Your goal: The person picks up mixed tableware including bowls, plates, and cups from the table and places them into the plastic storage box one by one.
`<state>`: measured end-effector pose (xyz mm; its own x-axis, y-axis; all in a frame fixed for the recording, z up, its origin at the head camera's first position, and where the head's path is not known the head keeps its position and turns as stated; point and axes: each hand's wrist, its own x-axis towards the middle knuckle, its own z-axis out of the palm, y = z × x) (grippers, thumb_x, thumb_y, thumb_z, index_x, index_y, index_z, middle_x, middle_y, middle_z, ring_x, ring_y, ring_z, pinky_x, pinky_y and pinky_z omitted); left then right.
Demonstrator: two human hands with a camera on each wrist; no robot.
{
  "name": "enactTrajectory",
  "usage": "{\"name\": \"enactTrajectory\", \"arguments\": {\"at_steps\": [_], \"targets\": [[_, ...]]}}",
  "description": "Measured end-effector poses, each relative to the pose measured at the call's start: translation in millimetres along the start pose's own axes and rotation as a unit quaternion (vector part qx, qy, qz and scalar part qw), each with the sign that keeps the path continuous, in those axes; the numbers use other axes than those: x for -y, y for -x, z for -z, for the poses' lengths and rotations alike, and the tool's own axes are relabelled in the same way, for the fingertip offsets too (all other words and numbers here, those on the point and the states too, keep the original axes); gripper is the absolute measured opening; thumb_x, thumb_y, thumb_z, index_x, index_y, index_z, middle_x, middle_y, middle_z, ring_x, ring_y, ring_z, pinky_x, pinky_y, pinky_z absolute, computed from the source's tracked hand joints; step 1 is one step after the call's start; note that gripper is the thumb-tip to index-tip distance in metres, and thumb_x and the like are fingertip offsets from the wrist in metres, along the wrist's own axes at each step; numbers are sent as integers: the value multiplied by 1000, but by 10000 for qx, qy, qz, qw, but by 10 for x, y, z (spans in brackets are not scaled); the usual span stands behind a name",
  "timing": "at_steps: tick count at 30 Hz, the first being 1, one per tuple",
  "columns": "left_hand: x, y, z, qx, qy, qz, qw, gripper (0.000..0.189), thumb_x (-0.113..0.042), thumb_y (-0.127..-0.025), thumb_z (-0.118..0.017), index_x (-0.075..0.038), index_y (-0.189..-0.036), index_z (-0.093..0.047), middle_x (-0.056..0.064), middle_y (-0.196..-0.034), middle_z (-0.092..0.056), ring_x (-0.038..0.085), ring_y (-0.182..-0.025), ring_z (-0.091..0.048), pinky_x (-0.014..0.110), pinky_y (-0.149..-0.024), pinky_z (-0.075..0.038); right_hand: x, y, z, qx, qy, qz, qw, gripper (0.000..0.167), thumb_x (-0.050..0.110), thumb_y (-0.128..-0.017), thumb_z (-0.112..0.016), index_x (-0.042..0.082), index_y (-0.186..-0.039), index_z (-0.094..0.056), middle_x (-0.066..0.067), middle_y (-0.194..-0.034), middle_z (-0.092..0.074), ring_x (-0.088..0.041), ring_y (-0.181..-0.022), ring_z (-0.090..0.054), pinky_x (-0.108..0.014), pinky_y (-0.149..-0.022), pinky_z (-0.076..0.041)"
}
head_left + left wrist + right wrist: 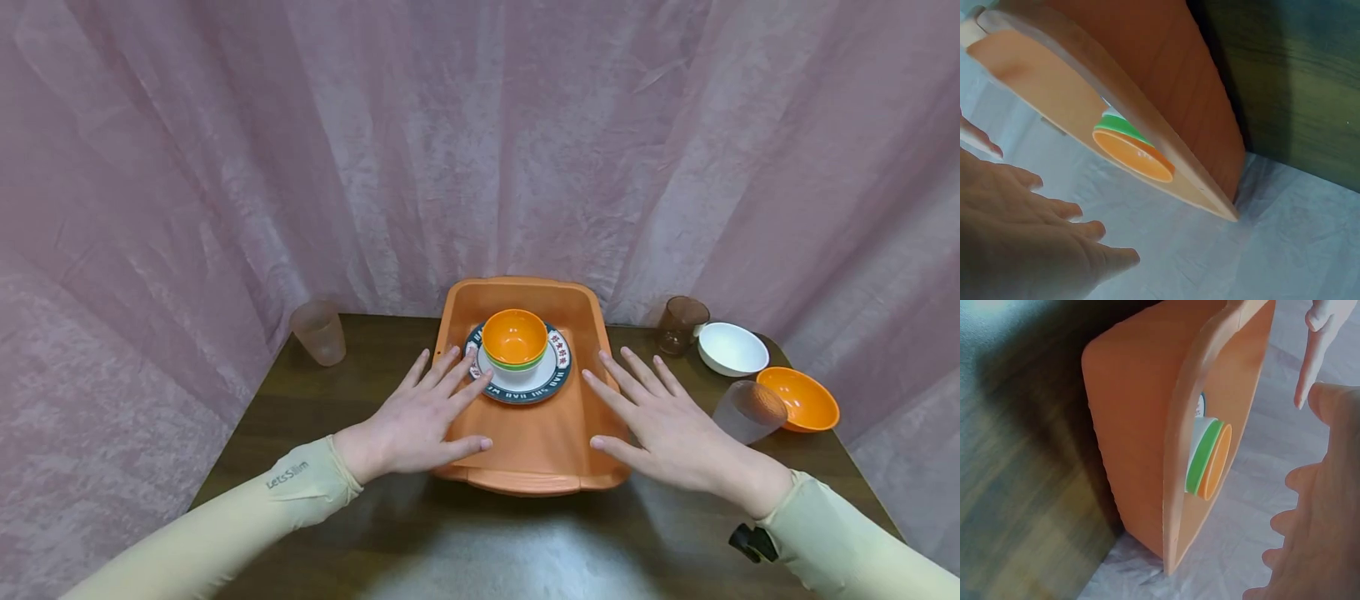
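Observation:
An orange tub [525,454] stands in the middle of the dark wooden table. Inside it lies a dark-rimmed plate [558,367] bearing a stack of bowls with an orange bowl [514,336] on top, green and white ones under it. My left hand [431,412] is flat with fingers spread over the tub's left rim. My right hand [652,417] is spread the same way over the right rim. Neither holds anything. In the left wrist view the left hand [1035,237] sits apart from the tub rim [1147,125]. In the right wrist view the right hand [1329,506] is beside the bowl stack [1210,459].
A frosted pink cup [318,332] stands at the back left. To the right are a brown cup [681,325], a white bowl [732,348], an orange bowl [798,398] and a frosted cup [750,410] on its side. A pink curtain hangs close behind.

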<state>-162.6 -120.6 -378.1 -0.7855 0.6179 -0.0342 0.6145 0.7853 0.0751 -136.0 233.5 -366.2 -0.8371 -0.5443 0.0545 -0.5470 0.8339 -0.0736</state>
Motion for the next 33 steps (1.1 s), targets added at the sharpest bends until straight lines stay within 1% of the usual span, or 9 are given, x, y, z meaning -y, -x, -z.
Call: {"name": "enactTrajectory", "arguments": {"at_steps": [4,8,10,15,21,24,27,30,33], "targets": [[-24,6,-28,48,37,-23,10000,90,-83,-92,-31,-32,-163,-14,1,-172,1,28,-160,0,59,-126,4,9,19,-31,-74,57,4,10000,79,69,-98,-45,32,-163,-19,-1,-172,-10,-34,-159,-7,-48,-128,11],[-47,-2,-35,161,38,-59,9998,89,-82,-92,-31,-33,-163,-9,1,-172,2,29,-160,-1,59,-126,4,5,29,-35,-165,53,7,9999,78,69,-98,-45,32,-163,-20,0,-172,-11,-33,-159,-7,-44,-128,12],[-58,-8,-37,165,37,-99,9998,89,-82,-92,-31,-32,-163,-10,2,-172,2,29,-160,-2,60,-126,3,-8,38,-25,-188,36,-7,9998,78,68,-98,-45,32,-163,-20,-1,-172,-12,-33,-159,-7,-42,-127,13],[-124,-43,-29,115,-19,-277,9995,89,-83,-92,-30,-32,-163,-12,1,-172,1,28,-160,0,60,-126,-2,-78,91,26,-114,-106,-229,9996,78,66,-99,-46,31,-163,-19,-2,-172,-10,-32,-160,-3,-42,-127,15],[-278,-115,15,174,-95,-613,9979,89,-83,-93,-27,-31,-164,-10,2,-172,3,27,-160,-1,59,-127,-1,-233,217,100,-105,-277,-510,9983,78,62,-100,-48,28,-163,-18,-4,-172,-8,-31,-160,2,-44,-127,16],[-377,-152,49,174,-30,-816,9965,88,-82,-94,-28,-32,-163,-8,3,-173,1,26,-160,1,58,-127,0,-317,288,141,-63,-359,-695,9969,78,60,-101,-48,26,-164,-16,-4,-172,-5,-31,-160,6,-48,-127,15],[-482,-189,65,111,-29,-1062,9943,87,-80,-94,-30,-32,-164,-8,3,-173,0,26,-160,2,58,-127,-2,-419,365,181,-28,-455,-924,9947,79,60,-101,-47,27,-164,-12,-3,-172,-1,-31,-159,10,-52,-126,14],[-582,-215,81,74,-85,-1277,9918,86,-80,-95,-28,-33,-164,-9,2,-173,3,26,-160,3,58,-127,-2,-557,447,217,-76,-485,-1102,9927,80,57,-102,-48,26,-164,-9,-5,-172,2,-34,-159,10,-54,-125,17],[-662,-231,95,51,-14,-1437,9896,84,-79,-95,-29,-34,-163,-8,0,-172,6,24,-160,5,57,-127,0,-716,525,249,-190,-521,-1266,9904,80,52,-103,-50,22,-165,-8,-10,-172,3,-38,-158,9,-57,-124,16]]}}
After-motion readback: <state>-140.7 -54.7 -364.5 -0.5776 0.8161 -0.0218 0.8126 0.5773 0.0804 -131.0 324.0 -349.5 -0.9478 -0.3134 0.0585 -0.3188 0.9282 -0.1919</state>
